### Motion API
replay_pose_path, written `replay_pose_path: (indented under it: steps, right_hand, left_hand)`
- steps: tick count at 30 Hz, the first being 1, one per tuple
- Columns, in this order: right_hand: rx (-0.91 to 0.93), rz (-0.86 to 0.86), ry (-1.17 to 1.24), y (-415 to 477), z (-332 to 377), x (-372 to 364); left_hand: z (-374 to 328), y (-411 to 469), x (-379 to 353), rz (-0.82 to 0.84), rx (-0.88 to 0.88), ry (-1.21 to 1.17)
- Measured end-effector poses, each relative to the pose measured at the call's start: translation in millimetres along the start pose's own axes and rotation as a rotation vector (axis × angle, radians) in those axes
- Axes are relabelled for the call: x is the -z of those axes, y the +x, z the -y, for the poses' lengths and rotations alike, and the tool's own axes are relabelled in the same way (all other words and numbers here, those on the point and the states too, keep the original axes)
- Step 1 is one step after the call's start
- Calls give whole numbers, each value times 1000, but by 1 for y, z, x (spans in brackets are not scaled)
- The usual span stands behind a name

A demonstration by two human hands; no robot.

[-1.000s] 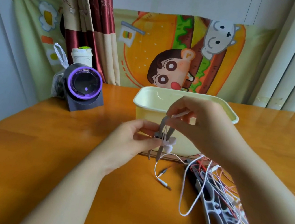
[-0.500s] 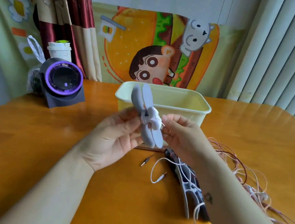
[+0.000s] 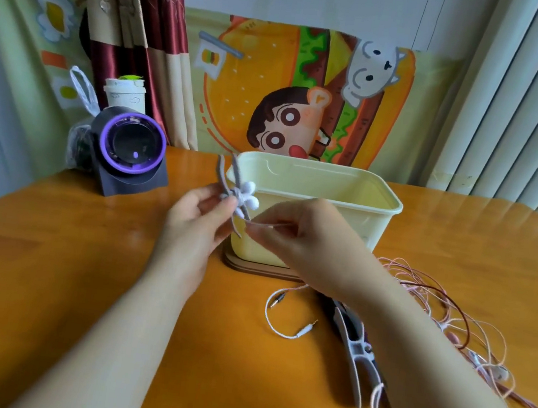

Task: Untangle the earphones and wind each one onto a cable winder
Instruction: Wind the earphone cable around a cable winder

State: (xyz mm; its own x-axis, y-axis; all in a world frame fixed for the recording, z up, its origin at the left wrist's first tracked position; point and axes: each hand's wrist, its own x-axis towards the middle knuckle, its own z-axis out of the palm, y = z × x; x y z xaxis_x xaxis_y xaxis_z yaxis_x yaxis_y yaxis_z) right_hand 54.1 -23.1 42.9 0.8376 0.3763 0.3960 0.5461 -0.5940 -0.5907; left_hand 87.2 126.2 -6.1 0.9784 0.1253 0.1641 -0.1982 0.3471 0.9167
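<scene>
My left hand [image 3: 196, 214] holds a grey cable winder [image 3: 226, 177] upright above the table, in front of the cream tub. Two white earbuds [image 3: 251, 195] sit at the winder's middle. My right hand [image 3: 294, 235] pinches the white earphone cable [image 3: 269, 225] just right of the winder. The cable's loose end with its plug [image 3: 307, 328] lies on the table below. A tangle of pink and white earphones [image 3: 446, 308] lies to the right. More winders, white and dark [image 3: 358, 347], lie under my right forearm.
A cream plastic tub [image 3: 358, 195] stands on a brown base at mid-table. A purple-ringed black device [image 3: 129, 153], a paper cup [image 3: 123, 95] and a plastic bag [image 3: 78, 139] sit at the back left. Bare wooden table [image 3: 43, 276] lies to the left.
The winder has turned in my left hand from flat-on to edge-on, with the earbuds now at its right. My right hand has slid right along the cable. The view shifted slightly.
</scene>
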Motion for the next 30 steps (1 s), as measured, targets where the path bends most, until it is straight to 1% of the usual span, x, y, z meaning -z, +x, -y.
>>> replay_pose_path:
  steps: [3, 5, 7, 9, 11, 12, 15, 17, 19, 21, 24, 25, 26, 27, 28, 29, 30]
  right_hand:
    - [100, -141, -122, 7, 0, 14]
    - [116, -236, -136, 9, -5, 21]
    - [105, -267, -133, 11, -11, 24]
    - [91, -245, -111, 12, -16, 24]
    - [85, -213, -33, 12, -17, 24]
    - [75, -200, 46, 13, -18, 24]
    - [31, -152, 338, 19, -27, 28]
    - [-7, -113, 555, 25, -39, 30]
    - [-64, -95, 735, 29, -52, 28]
    - [-118, -86, 819, 30, -60, 21]
    - [-140, -63, 803, 30, -64, 5]
    - [-146, -63, 791, 30, -60, 1]
    - [-158, -70, 774, 30, -56, -2]
    - [-166, -74, 741, 30, -51, -5]
    - [-160, -69, 687, 29, -46, -7]
    - [-140, -52, 607, 28, -40, -10]
    - [-111, -28, 503, 25, -35, -11]
  left_hand:
    - [-2, -5, -4, 156, -91, 238]
    - [-4, -9, -6, 276, -123, 330]
    - [-4, -10, -8, 354, -132, 374]
    - [-5, -9, -6, 393, -124, 395]
    - [-5, -8, -1, 447, -82, 339]
    - [-5, -6, 2, 472, -45, 292]
    - [-8, -7, 5, 532, 86, 183]
    - [-7, -8, 4, 591, 115, 176]
    - [-7, -9, 4, 648, 148, 103]
    - [-7, -10, 4, 735, 163, -40]
    - [-8, -4, 3, 833, 226, -366]
    - [-11, 0, 2, 789, 168, -430]
    - [-16, 2, 4, 660, 88, -447]
    - [-18, 4, 3, 562, 54, -474]
    - [-14, 8, 2, 517, 72, -531]
    - [-15, 9, 3, 411, 152, -596]
    - [-15, 8, 7, 265, 141, -632]
